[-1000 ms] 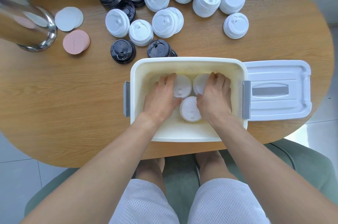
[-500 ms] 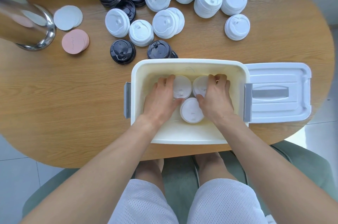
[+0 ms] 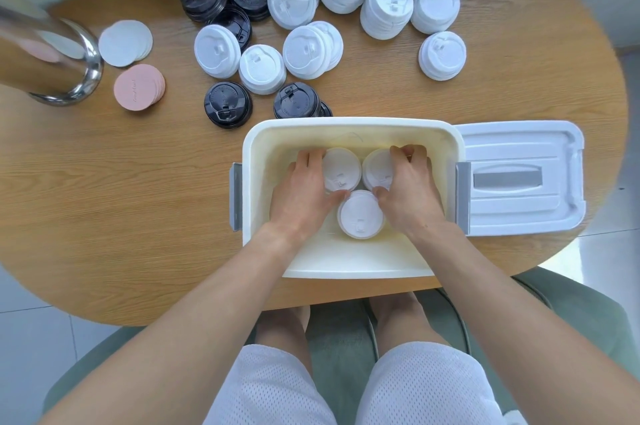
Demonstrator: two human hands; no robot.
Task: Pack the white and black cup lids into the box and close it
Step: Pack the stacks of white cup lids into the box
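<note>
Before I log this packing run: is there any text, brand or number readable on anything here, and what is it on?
Nothing can be read for certain.
pink coaster stack: small embossed script, too faint to read.
black lid: raised ring lettering, too small to read.
second black lid: the same, unreadable.
white lids in the box, box lid: no text visible.

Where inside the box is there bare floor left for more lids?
Free: the box floor along the left wall beside the left hand, and the near strip below the front white stack. Crowded: the middle and far side, where three stacks and the right hand sit.
</note>
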